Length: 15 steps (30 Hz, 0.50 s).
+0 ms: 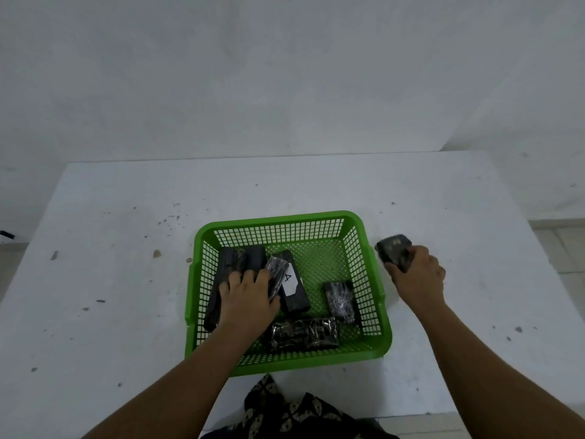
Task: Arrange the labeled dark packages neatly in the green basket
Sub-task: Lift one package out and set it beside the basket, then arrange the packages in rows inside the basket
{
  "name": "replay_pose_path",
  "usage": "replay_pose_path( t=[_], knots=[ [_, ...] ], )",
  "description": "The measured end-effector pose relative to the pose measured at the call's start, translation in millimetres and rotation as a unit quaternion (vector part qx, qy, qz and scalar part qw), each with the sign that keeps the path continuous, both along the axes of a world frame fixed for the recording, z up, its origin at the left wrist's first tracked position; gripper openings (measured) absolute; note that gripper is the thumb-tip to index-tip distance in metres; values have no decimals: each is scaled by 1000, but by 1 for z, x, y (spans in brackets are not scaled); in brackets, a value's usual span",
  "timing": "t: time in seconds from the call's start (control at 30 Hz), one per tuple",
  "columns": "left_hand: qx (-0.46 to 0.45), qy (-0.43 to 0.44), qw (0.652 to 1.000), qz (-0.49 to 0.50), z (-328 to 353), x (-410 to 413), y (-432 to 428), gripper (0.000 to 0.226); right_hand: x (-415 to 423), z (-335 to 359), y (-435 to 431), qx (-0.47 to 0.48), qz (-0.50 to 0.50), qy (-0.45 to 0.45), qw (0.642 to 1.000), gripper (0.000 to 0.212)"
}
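Note:
A green mesh basket (281, 221) sits on the white table in front of me. Several dark wrapped packages lie inside it. Dark packages (242, 259) lean along the left wall, and one with a white label (294, 288) lies beside them. A small one (340, 301) lies at the right, and a long one (305, 334) lies across the near side. My left hand (248, 297) reaches into the basket and grips a thin shiny package (277, 274) next to the labeled one. My right hand (419, 277) holds a dark package (394, 250) above the table, just outside the basket's right wall.
The white table (126, 280) is speckled with small dark marks and crumbs. A white wall rises behind its far edge. A tiled floor (566, 248) shows past the table's right edge. My dark patterned clothing (285, 410) shows at the near edge.

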State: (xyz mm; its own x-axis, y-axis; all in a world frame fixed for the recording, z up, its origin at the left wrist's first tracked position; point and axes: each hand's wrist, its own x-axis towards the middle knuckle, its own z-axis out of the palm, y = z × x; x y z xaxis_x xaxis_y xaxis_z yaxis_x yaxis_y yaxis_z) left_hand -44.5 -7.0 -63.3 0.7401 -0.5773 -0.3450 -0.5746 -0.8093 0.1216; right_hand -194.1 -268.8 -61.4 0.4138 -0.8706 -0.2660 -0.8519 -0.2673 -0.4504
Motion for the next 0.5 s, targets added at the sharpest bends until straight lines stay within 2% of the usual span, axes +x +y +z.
replay_pose_path(
  t=[0.1,0.2,0.33,0.4,0.5],
  knots=[
    [-38,38,998,25,0,2,-1,46,-10,-15,6,25,1,49,998,57],
    [-98,80,990,65,1,6,-1,42,-12,-21,5,31,14,59,998,56],
    [-209,138,959,132,17,10,-13,39,-8,-18,-1,10,29,87,996,53],
    [-247,182,940,150,25,10,-23,37,-3,-14,-1,-13,37,74,996,45],
    [-253,248,919,175,30,9,-41,34,7,-7,3,-26,53,-12,998,24]
  ],
)
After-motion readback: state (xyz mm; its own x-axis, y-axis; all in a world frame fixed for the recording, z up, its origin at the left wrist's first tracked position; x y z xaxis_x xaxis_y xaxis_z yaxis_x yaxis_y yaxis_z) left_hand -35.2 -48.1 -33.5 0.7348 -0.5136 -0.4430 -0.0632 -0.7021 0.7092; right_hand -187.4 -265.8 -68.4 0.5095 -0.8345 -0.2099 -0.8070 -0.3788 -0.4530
